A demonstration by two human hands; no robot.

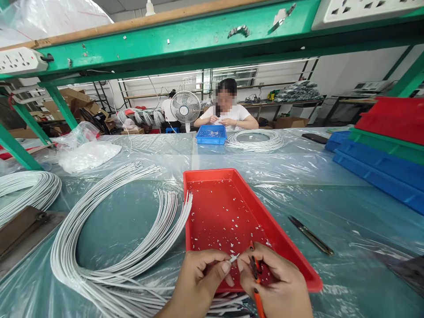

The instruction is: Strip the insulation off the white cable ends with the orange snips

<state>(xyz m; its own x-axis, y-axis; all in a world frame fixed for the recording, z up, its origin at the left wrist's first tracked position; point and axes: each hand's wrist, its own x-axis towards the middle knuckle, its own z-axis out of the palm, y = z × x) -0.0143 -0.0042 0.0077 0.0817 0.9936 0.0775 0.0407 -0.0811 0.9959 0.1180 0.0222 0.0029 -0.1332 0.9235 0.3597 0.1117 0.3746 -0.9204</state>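
Observation:
My left hand (207, 276) is closed, pinching a white cable end (234, 258) between thumb and fingers above the near part of a red tray (187, 212). Orange-handled pliers (257, 300) lie in the grip of my right hand (278, 282); their jaws are mostly hidden by the fingers. The thumb and forefinger of that hand come close to the cable's tip; whether they touch it I cannot tell. Small white scraps are scattered over the tray's bottom. Left of the tray lies a large coil of white cables (69, 234), some ends resting over the tray's edge.
Tweezers (311, 236) lie right of the tray. Stacked red, green and blue trays (380, 163) stand at the right. Another cable coil (49, 190) and a plastic bag (88, 154) are on the left. Across the table sits a person (243, 115) behind a blue tray (211, 140). A green beam (198, 37) crosses above.

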